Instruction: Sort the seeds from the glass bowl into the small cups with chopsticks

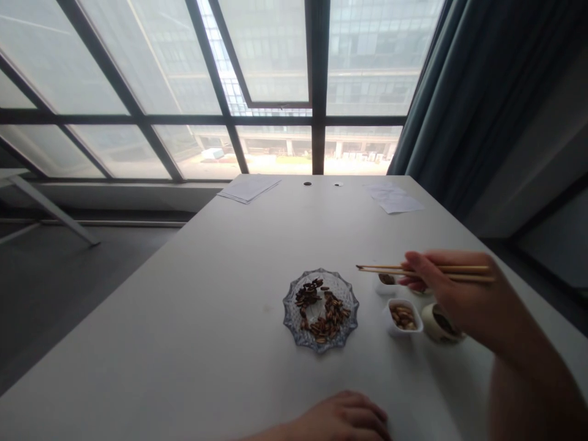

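Observation:
My right hand (448, 288) grips a pair of wooden chopsticks (383, 269). Their tips are close together, pointing left, with a tiny dark bit at the end that is too small to name. Left of them stands a scalloped clear glass dish (288, 309) holding dark seeds (307, 294) and lighter brown striped seeds (334, 317) in a ring. Below the chopsticks sit a white cup (404, 331) of brown nuts or seeds and a smaller cup (384, 288). A pale round container (432, 323) is partly hidden by my right hand. My left hand (344, 419) lies on the tabletop, holding nothing.
White papers lie at the table's far end: a stack (250, 188) at left and loose sheets (395, 197) at right. Two round holes (307, 184) are between them. Windows stand behind the table (197, 306), with a dark curtain (463, 110) at right.

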Action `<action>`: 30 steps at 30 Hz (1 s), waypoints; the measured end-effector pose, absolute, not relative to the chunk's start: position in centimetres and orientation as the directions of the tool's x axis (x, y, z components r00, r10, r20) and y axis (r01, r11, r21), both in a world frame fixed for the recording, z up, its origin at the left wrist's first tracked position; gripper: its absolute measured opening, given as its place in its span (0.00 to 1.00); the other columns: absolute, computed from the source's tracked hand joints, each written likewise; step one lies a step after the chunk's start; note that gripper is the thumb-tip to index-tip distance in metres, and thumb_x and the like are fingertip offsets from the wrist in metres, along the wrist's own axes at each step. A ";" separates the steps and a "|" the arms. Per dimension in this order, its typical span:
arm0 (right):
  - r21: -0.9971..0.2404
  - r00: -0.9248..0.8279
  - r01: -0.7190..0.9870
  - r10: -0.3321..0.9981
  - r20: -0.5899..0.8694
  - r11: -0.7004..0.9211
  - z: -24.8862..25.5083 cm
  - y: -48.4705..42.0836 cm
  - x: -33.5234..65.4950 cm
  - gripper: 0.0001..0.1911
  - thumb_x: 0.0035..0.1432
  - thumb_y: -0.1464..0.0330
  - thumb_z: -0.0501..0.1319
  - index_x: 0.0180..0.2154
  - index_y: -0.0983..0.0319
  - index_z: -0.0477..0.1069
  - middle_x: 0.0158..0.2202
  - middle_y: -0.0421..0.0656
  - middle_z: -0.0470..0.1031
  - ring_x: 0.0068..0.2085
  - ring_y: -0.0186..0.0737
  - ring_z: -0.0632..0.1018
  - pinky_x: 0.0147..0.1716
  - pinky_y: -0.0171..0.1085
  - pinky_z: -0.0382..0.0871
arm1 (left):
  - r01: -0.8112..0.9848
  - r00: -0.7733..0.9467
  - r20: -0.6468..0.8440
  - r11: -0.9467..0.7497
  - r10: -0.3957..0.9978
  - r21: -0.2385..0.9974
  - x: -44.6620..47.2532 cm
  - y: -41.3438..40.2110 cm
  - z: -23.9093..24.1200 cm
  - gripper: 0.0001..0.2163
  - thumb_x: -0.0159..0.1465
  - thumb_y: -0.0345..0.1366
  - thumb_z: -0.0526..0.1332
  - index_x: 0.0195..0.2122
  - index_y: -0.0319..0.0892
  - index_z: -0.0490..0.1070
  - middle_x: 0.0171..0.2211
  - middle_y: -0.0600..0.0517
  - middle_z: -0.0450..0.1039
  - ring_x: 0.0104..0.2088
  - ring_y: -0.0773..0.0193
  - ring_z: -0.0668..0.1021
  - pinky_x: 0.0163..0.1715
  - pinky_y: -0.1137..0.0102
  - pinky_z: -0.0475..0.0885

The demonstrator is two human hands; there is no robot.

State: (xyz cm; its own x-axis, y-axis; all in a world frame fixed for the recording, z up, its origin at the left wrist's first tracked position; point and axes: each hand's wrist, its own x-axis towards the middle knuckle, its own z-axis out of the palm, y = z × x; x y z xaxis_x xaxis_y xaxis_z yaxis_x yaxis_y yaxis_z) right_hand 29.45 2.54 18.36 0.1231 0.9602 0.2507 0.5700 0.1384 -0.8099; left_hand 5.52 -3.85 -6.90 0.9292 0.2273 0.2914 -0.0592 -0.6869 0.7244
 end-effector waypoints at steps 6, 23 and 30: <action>-0.771 0.264 0.635 0.923 0.280 0.052 19.6 2.9 32.6 0.20 0.62 0.50 0.68 0.32 0.60 0.84 0.29 0.47 0.86 0.31 0.51 0.87 0.23 0.37 0.77 | -0.045 0.939 0.276 -0.720 0.207 0.692 5.4 -3.8 -5.8 0.16 0.77 0.46 0.51 0.56 0.44 0.71 0.57 0.48 0.80 0.66 0.62 0.73 0.70 0.70 0.59; -0.849 -0.072 0.475 0.972 0.225 0.231 19.4 2.3 28.8 0.21 0.66 0.53 0.65 0.28 0.61 0.78 0.27 0.45 0.84 0.32 0.47 0.86 0.27 0.34 0.74 | 0.044 0.977 0.207 -0.999 0.045 0.010 5.5 -4.2 -1.9 0.20 0.77 0.42 0.51 0.68 0.55 0.67 0.72 0.54 0.63 0.72 0.58 0.65 0.68 0.61 0.66; -0.773 -0.237 0.570 0.957 0.170 0.279 17.6 3.1 25.5 0.23 0.70 0.56 0.61 0.27 0.63 0.78 0.24 0.44 0.81 0.27 0.41 0.82 0.28 0.35 0.69 | -0.047 0.982 0.186 -0.995 -0.030 0.092 7.2 -1.9 0.0 0.21 0.77 0.45 0.50 0.65 0.47 0.71 0.70 0.51 0.66 0.72 0.57 0.65 0.71 0.58 0.62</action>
State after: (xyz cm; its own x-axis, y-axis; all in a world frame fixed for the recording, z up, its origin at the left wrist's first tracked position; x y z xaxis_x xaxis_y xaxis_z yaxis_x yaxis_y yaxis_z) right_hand 25.46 3.08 17.65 -0.2371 0.9565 0.1699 0.5697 0.2786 -0.7732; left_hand 7.21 -1.94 0.04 0.9822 -0.0296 0.1856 -0.0474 -0.9946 0.0925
